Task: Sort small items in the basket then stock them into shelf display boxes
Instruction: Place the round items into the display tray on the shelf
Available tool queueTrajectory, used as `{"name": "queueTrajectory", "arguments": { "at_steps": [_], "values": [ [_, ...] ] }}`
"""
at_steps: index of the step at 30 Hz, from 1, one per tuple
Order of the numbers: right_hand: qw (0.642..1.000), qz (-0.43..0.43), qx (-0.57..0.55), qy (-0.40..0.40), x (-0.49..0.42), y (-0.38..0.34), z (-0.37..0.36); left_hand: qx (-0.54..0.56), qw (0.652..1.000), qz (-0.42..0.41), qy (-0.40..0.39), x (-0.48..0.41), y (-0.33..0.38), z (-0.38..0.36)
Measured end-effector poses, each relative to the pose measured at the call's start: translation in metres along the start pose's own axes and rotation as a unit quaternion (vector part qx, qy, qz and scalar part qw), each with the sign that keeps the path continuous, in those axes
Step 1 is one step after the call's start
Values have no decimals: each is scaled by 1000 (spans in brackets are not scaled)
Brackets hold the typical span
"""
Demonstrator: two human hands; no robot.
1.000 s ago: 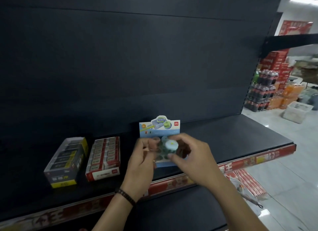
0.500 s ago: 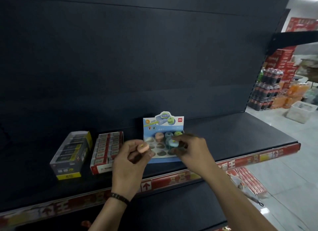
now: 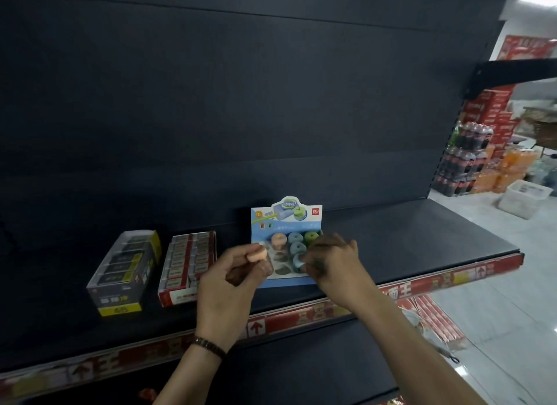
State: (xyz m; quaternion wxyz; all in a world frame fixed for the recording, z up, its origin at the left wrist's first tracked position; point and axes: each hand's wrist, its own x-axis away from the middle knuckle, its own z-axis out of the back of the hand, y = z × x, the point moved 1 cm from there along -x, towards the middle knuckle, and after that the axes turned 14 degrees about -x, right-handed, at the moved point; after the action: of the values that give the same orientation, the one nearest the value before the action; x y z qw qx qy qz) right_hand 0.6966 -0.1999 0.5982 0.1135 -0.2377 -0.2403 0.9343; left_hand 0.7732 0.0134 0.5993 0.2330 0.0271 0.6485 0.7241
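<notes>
A blue display box (image 3: 286, 279) with round slots stands on the dark shelf (image 3: 407, 238), its printed header card upright at the back. An orange, a blue and a green round sharpener fill its back row; a second blue one (image 3: 297, 247) sits below them. My left hand (image 3: 232, 281) pinches an orange round sharpener (image 3: 256, 254) just left of the box. My right hand (image 3: 331, 266) pinches a light blue round sharpener (image 3: 299, 261) and holds it over a slot in the box's right half. Several slots show empty.
A black-and-yellow display box (image 3: 123, 272) and a red-and-white one (image 3: 187, 266) filled with small packs stand to the left on the shelf. The shelf's front carries a red price strip (image 3: 437, 284). Stacked drink bottles (image 3: 467, 160) and a white crate (image 3: 524, 198) stand across the aisle at right.
My hands parted from in front of the box. The left drew back to the left with an orange sharpener. The right lowered a light blue one into the box's right side.
</notes>
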Motion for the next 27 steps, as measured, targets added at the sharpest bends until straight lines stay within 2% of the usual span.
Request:
{"name": "queueTrajectory", "arguments": {
  "at_steps": [7,9,11,13,16,20,23,27],
  "values": [
    [993,21,96,-69,-1,-13,19,-7,999,-23,-28,-3,0,1],
    [999,34,32,-16,4,-24,26,-4,999,-33,-29,-5,0,0],
    [990,60,-115,58,9,-36,31,-4,998,-44,-33,-5,1,-1],
    [972,88,-211,63,11,-51,31,-10,997,-62,-35,-6,1,-3],
    [965,109,-233,46,10,-63,23,-25,995,-90,-31,-6,0,-7],
    [957,116,-253,84,6,-61,17,-31,993,-110,-30,-4,4,-10],
    [960,126,-236,87,3,-59,19,-54,989,-137,-24,-7,5,-11],
    [972,126,-191,52,-3,-50,19,-95,982,-160,-9,-11,0,-14]
  ]
}}
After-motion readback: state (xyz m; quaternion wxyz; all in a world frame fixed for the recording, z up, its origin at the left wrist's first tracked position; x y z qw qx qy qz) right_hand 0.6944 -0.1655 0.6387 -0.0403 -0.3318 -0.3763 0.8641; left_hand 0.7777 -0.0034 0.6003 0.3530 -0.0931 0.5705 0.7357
